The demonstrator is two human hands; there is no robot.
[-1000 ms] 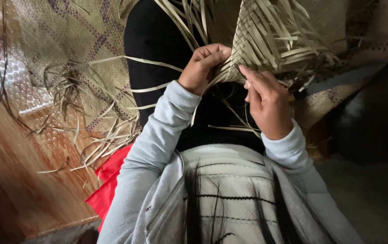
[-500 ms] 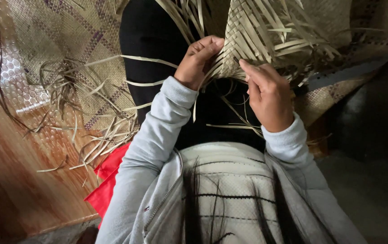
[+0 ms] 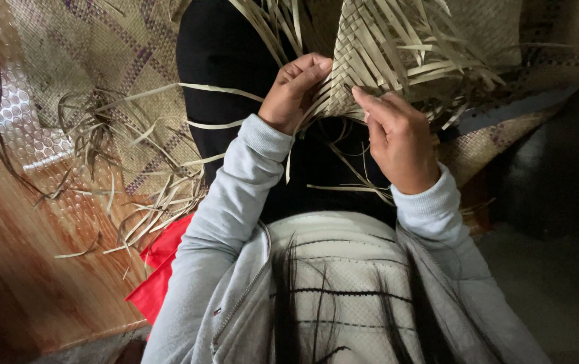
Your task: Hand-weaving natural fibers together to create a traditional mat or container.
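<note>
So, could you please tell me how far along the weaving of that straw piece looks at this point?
A patch of the woven piece is already plaited tight. In hand: the left hand pinches strips at its lower edge while the right hand presses fingers on the weave. Left: many loose strips stick out unwoven around the edge, and more strips lie on the mat.

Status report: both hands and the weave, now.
Left hand fisted around loose strips at the woven mat piece edge. Right hand flat on the weave, fingers pressing strips. Loose strips lie left, apart from both hands.
</note>
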